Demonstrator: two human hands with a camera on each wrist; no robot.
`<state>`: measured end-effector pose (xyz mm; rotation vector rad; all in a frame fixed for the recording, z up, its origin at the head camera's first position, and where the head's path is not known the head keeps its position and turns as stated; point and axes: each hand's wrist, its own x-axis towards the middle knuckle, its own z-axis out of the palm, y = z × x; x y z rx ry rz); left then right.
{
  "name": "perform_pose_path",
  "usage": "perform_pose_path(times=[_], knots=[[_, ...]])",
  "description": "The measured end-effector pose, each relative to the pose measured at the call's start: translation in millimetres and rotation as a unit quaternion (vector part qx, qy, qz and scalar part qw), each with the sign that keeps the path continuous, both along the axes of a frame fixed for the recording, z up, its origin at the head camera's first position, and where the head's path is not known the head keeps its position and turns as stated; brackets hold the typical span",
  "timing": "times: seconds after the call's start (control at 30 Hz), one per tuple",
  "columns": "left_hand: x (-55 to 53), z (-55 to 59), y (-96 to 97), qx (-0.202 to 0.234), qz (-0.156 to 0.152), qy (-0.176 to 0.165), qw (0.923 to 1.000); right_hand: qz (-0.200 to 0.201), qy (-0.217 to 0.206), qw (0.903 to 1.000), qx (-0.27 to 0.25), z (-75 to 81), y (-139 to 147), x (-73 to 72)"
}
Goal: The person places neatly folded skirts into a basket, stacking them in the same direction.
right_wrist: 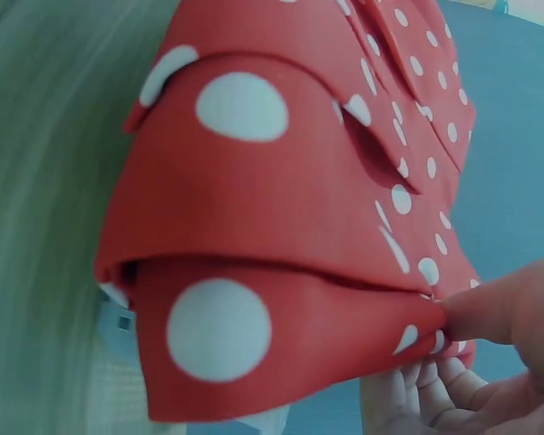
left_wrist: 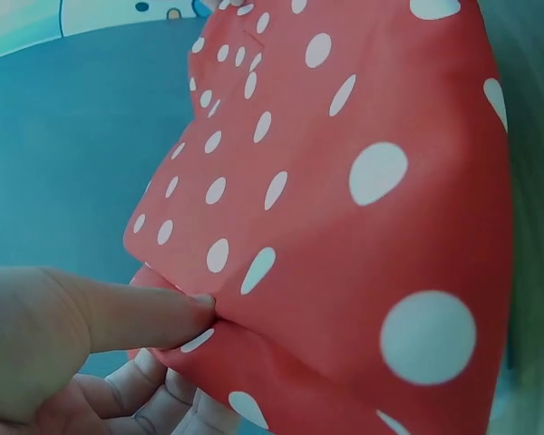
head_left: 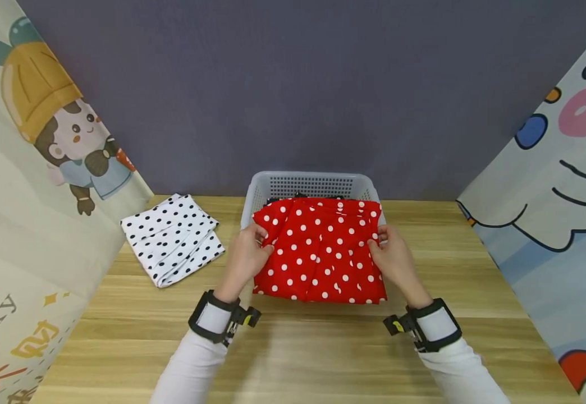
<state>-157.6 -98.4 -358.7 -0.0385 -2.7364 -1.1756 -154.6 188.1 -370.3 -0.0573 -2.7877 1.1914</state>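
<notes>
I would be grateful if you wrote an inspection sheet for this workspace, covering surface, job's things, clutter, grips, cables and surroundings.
Surface: wood-grain table, light brown.
Job's things: folded red cloth with white dots, held over the pale basket and hiding its front; dark contents show behind it, not identifiable.
Clutter: at most the folded white cloth with black dots, left of the basket.
Grips: left hand and right hand pinch opposite sides of the red cloth.
Cables: nothing seen.
Surroundings: blue-grey wall behind; cartoon-printed coverings on both sides.
</notes>
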Motion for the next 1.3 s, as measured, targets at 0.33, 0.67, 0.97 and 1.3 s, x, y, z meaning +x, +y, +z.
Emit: perform_pose_path(times=[0.33,0.67,0.97,1.3], knots=[[-39.7,16.1,4.0,-0.055,-0.002,0.025,0.9982,0.004,0.009,0.9993,0.036,18.1,1.3,-40.9],[-70.6,31.9,11.3,-0.058,-0.017,0.048,0.997,-0.002,0.032,0.9986,0.042,28.3,4.6,-76.7],[-95.4,39.8,16.4,-0.084,-0.009,0.029,0.996,-0.025,0.025,0.998,0.053,37.1,-0.4,-101.0],[-116.4,25.8,18.9,-0.099,0.016,-0.005,0.9949,-0.038,-0.019,0.9972,0.062,35.1,-8.9,-118.4]])
